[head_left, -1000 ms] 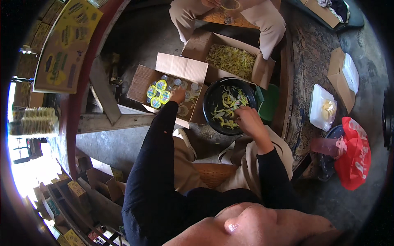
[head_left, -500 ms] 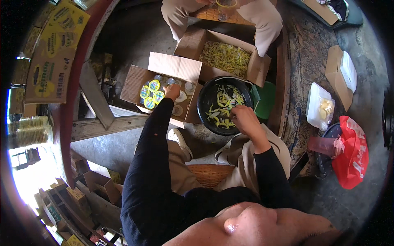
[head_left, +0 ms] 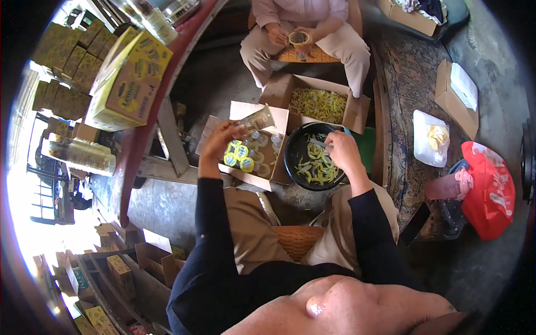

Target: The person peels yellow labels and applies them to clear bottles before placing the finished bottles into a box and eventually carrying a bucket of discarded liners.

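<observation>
My left hand [head_left: 219, 140] is closed around the base of a clear plastic cup [head_left: 258, 120], tilted above an opened cardboard box. In that box stand several cups with yellow-and-blue printed lids [head_left: 239, 153] beside clear cups [head_left: 262, 156]. My right hand [head_left: 345, 152] is over the right side of a black basin [head_left: 289, 167], fingers pinched together. Whatever they hold is too small to make out. Yellow-green and white strips [head_left: 317, 170] lie in the basin.
A box of yellow-green strips [head_left: 318, 106] stands beyond the basin. Across sits another person holding a cup [head_left: 299, 39]. A green tub [head_left: 366, 146] is right of the basin. A yellow carton [head_left: 127, 84] rests on the red-edged table at left.
My left hand has lifted a clear cup out of the box. My right hand has shifted toward the basin's far side. The view has turned, and the other person's hands now show.
</observation>
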